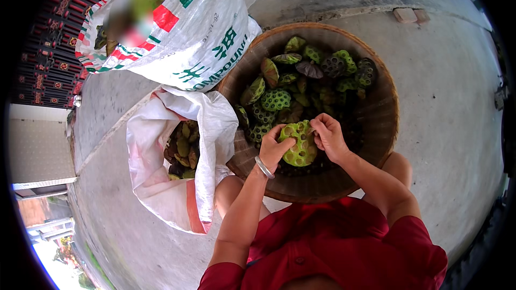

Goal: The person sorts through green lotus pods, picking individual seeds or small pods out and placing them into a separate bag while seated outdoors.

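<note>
My left hand [274, 148], with a silver bangle at the wrist, grips a bright green lotus seed pod [304, 149] from its left side, thumb across the holed face. Several of the pod's large holes look hollow. At the pod's upper right edge, the thumb and fingertips of my right hand [329, 137] are pinched together on it; a small pale bit shows there, too small to name. Both hands are over the near part of a large round woven basket [379, 129]. Beyond them lies a heap of green and dark lotus seed pods [276, 100]. Small dark pieces cover the shadowed bottom.
An open white woven sack [151, 201] of brownish-green pods or husks [183, 147] stands left of the basket. Behind it is a taller printed sack [201, 36] filled with pods. Two bricks [405, 15] lie on the concrete floor [443, 137]. A dark red metal gate [48, 48] is far left.
</note>
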A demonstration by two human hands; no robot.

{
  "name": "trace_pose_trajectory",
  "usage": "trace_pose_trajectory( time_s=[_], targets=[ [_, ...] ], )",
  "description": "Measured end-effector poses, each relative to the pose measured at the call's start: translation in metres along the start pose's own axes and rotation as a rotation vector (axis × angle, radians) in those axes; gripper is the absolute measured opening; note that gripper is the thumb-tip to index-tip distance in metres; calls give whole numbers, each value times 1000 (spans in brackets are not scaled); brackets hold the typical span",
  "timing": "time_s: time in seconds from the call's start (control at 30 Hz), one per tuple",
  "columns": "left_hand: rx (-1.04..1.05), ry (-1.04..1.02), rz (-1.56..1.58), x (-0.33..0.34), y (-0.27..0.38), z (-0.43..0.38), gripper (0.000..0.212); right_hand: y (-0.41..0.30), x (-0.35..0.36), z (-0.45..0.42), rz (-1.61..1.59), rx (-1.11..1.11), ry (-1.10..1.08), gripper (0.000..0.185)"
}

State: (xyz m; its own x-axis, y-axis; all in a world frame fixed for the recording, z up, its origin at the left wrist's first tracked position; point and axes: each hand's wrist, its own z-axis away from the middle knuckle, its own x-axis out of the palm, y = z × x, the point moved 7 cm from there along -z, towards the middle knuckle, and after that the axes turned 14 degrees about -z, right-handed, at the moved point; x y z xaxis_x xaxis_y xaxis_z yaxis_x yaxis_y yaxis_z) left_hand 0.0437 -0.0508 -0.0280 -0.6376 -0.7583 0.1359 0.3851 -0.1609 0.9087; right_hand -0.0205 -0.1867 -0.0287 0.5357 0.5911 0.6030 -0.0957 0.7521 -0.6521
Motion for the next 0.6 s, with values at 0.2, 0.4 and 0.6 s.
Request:
trace_pose_trajectory(
  time_s=[0.2, 0.4, 0.6],
  targets=[
    [-12, -5, 43, 11, 6, 1, 31, -4, -7, -4, -163, 46, 74, 14],
    [34, 72, -102, -2, -1, -3, 28, -15, 14, 3, -51, 46, -170, 8],
    [165, 117, -405, -5, 0, -8, 24, -5, 22, 12, 588, -139, -185, 20]
  ],
)
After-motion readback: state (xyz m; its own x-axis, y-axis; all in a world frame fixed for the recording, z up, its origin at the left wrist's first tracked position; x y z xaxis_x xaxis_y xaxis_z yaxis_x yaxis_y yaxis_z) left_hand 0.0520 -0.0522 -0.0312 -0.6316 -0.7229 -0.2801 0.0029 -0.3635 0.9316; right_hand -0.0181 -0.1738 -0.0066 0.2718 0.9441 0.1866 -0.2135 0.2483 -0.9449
